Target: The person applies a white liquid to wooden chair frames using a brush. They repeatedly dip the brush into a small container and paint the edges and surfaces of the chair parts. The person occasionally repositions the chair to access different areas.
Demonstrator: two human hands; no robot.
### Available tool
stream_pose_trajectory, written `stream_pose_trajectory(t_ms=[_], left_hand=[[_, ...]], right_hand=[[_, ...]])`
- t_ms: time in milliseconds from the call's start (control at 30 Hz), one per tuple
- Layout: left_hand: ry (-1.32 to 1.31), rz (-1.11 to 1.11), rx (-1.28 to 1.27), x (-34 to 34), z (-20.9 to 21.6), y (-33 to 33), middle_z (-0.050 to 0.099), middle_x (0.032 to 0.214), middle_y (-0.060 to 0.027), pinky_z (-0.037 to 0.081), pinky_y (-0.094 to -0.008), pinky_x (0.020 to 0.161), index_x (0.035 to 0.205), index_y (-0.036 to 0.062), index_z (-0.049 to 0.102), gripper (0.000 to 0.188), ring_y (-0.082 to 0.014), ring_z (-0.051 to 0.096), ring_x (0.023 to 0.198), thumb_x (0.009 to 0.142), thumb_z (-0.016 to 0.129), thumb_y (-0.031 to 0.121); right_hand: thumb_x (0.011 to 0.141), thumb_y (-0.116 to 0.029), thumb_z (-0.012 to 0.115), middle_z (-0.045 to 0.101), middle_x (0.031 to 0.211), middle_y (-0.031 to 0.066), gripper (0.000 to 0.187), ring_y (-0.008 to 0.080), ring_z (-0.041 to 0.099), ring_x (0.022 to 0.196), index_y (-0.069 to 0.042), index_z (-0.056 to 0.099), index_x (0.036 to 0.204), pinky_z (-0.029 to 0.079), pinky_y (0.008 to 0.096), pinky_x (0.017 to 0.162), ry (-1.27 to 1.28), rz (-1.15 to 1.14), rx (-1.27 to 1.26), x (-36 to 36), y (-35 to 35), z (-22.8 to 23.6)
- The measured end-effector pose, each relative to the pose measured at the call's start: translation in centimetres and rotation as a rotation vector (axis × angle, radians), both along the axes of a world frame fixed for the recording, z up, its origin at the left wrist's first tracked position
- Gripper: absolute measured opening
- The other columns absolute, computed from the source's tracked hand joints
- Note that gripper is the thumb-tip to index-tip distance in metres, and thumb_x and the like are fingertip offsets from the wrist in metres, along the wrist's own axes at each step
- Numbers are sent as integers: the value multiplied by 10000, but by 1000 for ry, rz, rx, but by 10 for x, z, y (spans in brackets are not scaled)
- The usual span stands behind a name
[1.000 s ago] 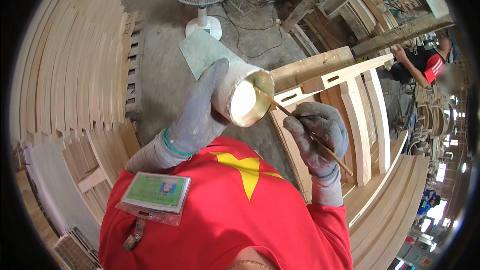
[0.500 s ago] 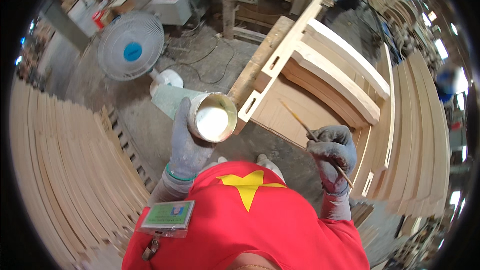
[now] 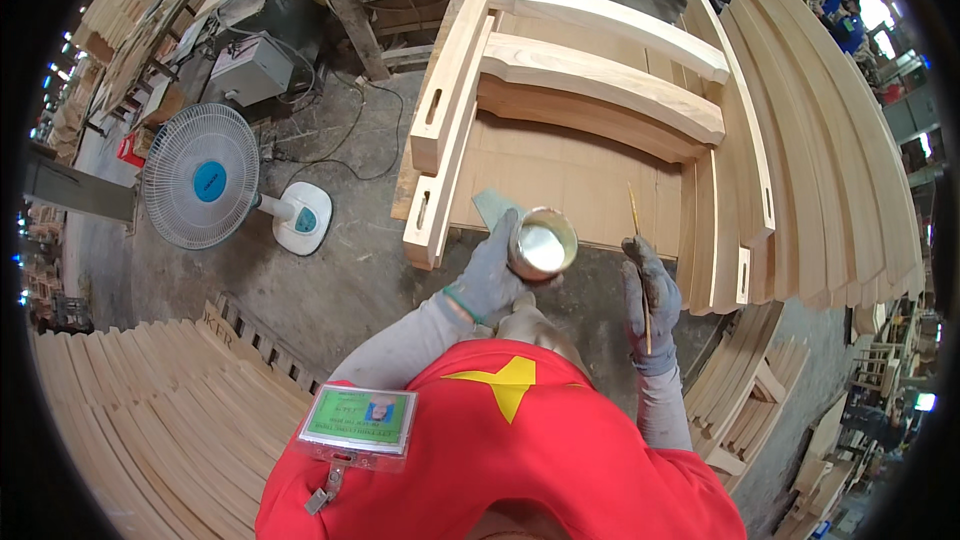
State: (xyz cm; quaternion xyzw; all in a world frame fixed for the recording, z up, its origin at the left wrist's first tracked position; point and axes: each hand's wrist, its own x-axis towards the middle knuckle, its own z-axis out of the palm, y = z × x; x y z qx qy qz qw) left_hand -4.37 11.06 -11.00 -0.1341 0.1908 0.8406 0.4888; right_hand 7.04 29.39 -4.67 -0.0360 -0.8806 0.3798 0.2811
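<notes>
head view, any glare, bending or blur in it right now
Head view: black fisheye rim, planks at right looking bowed; head view: glare from a bright patch at upper right; head view: cup and stick fairly sharp, far background clutter hard to make out.

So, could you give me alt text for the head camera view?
A person's gloved left hand holds an open can of whitish liquid; the gloved right hand holds a thin stick. Ahead are pale slotted wooden posts and curved rails, with a fan at left.
</notes>
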Motion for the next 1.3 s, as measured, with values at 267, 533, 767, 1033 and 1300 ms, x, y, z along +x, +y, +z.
stream_pose_trajectory(t_ms=[267,533,767,1033,1300], left_hand=[[-65,511,-178,-81,-86,42,567,1179,-66,488,-352,879,1204,73,505,303,-223,568,1046,943,507,227],[1236,-12,-1601,-106,-138,31,592,1066,-74,487,-246,702,1263,18,475,399,-172,587,870,865,482,-14],[861,583,-1085,-64,-137,22,508,1247,-148,416,-327,940,1271,12,454,475,-241,495,1147,802,523,-21],[1798,268,-1833,-53,-136,3,445,1300,-244,336,-431,1038,1256,-31,454,457,-386,421,1219,815,481,85],[2057,115,-1832,-82,-133,14,499,1191,-246,356,-450,1002,1125,-39,525,396,-402,447,1146,740,491,44]], right_hand=[[905,-108,551,623,1072,153,386,205,609,966,64,488,1244,489,319,853,-71,-1,-892,-8,34,-53],[900,-179,584,596,930,74,270,137,583,792,30,561,1068,521,263,720,-314,10,-1584,-63,79,-106],[892,-163,596,592,852,74,175,172,589,759,-17,588,988,540,286,685,-451,182,-1943,-142,67,-164],[866,-163,611,620,818,101,225,185,611,729,18,592,999,538,302,634,-377,-25,-1391,-97,85,-179],[889,-206,486,482,1283,204,375,359,445,1184,0,523,1201,336,434,1012,-223,-509,394,-56,172,-197]])
